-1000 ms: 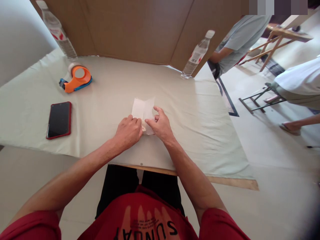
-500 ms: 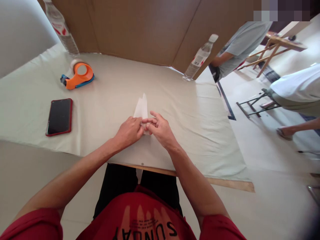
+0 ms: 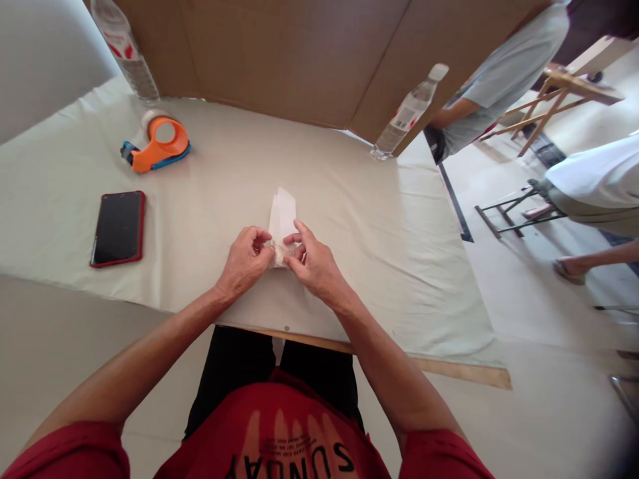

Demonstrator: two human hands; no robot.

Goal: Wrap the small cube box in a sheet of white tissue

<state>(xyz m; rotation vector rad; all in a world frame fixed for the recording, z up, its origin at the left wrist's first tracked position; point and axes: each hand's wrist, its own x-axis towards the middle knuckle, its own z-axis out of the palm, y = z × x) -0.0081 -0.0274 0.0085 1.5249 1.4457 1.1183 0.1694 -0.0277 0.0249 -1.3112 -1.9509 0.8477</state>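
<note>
A folded white sheet (image 3: 283, 211), like thin paper or tissue, lies on the cloth in front of me. Its near end is crumpled and partly covered by my fingers. At that end's left edge, the thumb and forefinger of my left hand (image 3: 245, 261) are pinched together on the paper. Across from it, my right hand (image 3: 314, 263) grips the right side of the crumpled part between bent fingers and thumb. Exactly where the fingertips press is hard to make out.
A phone in a red case (image 3: 118, 228) lies at the left, below an orange tape dispenser (image 3: 160, 150). Water bottles stand at the back left (image 3: 130, 63) and back right (image 3: 407, 116), against a cardboard screen (image 3: 279, 60). Beyond the table's right side are other people and a folding stool (image 3: 509, 207).
My hands have moved apart, the left one slightly leftward, uncovering the crumpled near end of the paper. The upper part of the paper lies flatter and wider.
</note>
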